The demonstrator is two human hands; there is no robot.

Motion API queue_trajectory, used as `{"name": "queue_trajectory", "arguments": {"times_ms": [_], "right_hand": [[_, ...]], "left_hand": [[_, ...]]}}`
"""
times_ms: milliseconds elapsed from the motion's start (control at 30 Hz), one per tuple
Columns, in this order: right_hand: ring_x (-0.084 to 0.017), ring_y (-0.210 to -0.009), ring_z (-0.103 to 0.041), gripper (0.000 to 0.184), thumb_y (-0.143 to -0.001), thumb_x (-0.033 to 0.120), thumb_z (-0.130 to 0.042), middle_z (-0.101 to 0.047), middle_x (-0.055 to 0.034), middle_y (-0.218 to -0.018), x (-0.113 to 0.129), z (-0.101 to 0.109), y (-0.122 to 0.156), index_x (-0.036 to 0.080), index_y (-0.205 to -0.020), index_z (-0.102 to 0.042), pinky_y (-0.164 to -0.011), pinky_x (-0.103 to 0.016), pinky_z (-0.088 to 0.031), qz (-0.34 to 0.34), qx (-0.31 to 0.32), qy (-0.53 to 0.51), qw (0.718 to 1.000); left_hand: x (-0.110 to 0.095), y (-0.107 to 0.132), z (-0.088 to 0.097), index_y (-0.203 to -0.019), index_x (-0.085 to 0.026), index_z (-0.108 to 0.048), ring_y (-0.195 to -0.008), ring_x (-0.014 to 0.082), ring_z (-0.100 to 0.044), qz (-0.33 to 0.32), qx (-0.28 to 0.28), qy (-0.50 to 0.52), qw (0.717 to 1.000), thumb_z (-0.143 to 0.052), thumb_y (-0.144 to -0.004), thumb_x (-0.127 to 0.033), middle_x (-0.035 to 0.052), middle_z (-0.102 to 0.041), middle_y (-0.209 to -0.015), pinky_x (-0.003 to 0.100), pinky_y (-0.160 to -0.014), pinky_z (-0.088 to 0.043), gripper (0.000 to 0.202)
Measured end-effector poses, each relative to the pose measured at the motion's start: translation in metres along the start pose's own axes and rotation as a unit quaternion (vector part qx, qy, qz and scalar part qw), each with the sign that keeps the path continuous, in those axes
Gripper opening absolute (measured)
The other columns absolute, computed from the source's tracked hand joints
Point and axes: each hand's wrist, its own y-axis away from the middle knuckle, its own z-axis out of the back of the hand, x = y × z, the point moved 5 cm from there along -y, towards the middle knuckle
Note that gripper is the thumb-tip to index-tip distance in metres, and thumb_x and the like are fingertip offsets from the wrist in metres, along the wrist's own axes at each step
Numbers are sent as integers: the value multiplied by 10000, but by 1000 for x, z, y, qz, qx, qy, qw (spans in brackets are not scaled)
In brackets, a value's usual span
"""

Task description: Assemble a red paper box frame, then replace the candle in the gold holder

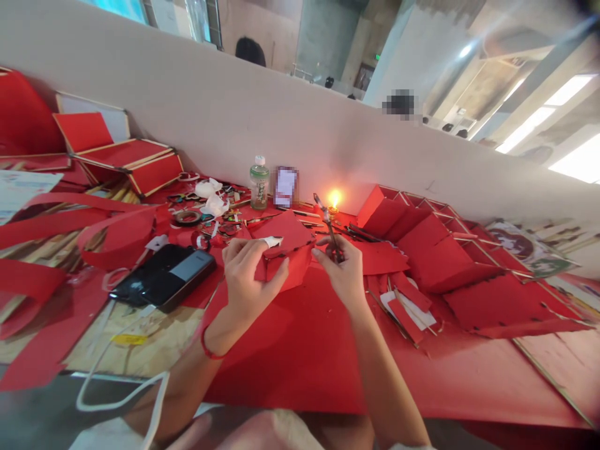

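Note:
My left hand (pixel 248 272) is closed on the near left side of a small red box (pixel 293 272) with flat, folded-looking faces. A white wrap covers one of its fingertips. In my right hand (pixel 344 265) is a thin dark stick-like tool (pixel 327 215), gripped low and pointing up and away; its exact kind is unclear. Its upper end stands a little left of a small burning lamp (pixel 333 209) with a bright flame. Dark spots mark the box's upper edge. Under both hands lies a red sheet (pixel 290 350) covering the table.
Red panelled frames stand at right (pixel 431 250) and left (pixel 135 162). A black device (pixel 166 275) with a white cable, red strips (pixel 112 234) and sticks lie left. By the wall are a bottle (pixel 259 184), a phone (pixel 285 186), a tape roll (pixel 187 217) and crumpled tissue (pixel 215 204).

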Motion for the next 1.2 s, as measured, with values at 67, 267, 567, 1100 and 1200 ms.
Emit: {"name": "queue_trajectory", "arguments": {"times_ms": [67,267,567,1100,1200], "right_hand": [[-80,-540,-362,210,-768,368,-685,-434,69,-624,6,-4,-2,183,-868,-685,-517,-220,-300,5,14,0,1000],[-80,-557,-380,166,-784,318,-683,-472,65,-644,6,-6,-3,176,-870,-680,-526,-229,-288,25,14,-11,1000],[-100,-591,-457,95,-780,251,-687,-492,56,-652,-19,-6,-3,193,-851,-713,-565,-232,-337,70,-10,12,997],[-107,-598,-551,147,-921,257,-586,-615,0,-754,-20,-14,8,206,-857,-708,-560,-207,-417,206,-85,148,964],[-106,-589,-549,139,-899,255,-582,-617,2,-755,-20,-11,11,204,-858,-704,-550,-205,-417,200,-98,144,964]], "left_hand": [[-3,-5,-3,-1056,-223,-662,-784,243,-583,8,16,-18,1000,-732,-844,-303,29,-765,-886,394,-796,-400,237],[-11,-16,-13,-1011,-248,-666,-769,252,-583,0,54,-62,997,-770,-802,-272,-18,-765,-769,398,-824,-357,234],[-18,-21,-17,-1037,-209,-690,-830,266,-627,5,111,-67,992,-720,-831,-203,4,-773,-802,400,-833,-361,208],[-16,-19,-23,-943,-190,-654,-789,250,-620,-11,88,-32,996,-714,-831,-180,12,-767,-796,375,-827,-387,127],[-17,-18,-24,-946,-199,-652,-792,251,-616,-13,91,-31,995,-711,-829,-171,-3,-766,-788,378,-825,-384,134]]}}
